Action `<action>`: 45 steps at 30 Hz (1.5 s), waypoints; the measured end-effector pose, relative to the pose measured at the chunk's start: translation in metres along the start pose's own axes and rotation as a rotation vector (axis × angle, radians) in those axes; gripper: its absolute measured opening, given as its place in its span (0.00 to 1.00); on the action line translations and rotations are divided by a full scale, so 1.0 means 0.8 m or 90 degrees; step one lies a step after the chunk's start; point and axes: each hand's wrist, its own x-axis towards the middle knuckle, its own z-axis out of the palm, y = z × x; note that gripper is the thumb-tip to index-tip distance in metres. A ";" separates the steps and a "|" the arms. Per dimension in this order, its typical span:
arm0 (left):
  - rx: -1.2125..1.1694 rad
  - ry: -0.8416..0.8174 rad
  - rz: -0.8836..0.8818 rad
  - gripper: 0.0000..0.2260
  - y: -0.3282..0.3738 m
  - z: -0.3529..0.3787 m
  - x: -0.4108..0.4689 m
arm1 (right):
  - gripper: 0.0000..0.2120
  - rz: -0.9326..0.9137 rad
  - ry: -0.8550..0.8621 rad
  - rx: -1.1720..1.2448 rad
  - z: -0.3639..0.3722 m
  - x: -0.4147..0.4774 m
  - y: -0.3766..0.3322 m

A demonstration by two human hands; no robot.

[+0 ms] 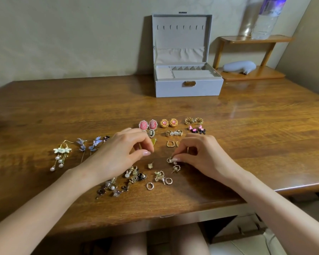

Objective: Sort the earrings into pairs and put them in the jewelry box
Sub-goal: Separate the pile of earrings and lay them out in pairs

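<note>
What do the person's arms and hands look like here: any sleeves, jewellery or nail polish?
Both arms are bare right to the frame edge, with no sleeves in view. The left hand and the right hand show no rings, watch or bracelets. The nails are longish with pale pink glossy polish, plainest on the left thumbnail.

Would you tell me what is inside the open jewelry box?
The jewelry box shows pale lining, a row of small back compartments and a flat panel; no earrings are visible. Compartment floors and anything under the panel are hidden.
</note>
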 end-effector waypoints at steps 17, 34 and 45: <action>0.004 0.001 -0.006 0.04 0.001 -0.001 -0.007 | 0.04 0.042 -0.001 0.039 -0.013 -0.002 0.005; -0.019 0.018 -0.012 0.04 0.002 -0.004 -0.018 | 0.03 0.015 0.034 0.032 -0.007 -0.002 -0.004; 0.014 0.020 0.081 0.09 0.004 0.010 -0.033 | 0.06 -0.048 0.047 0.094 0.002 -0.007 -0.010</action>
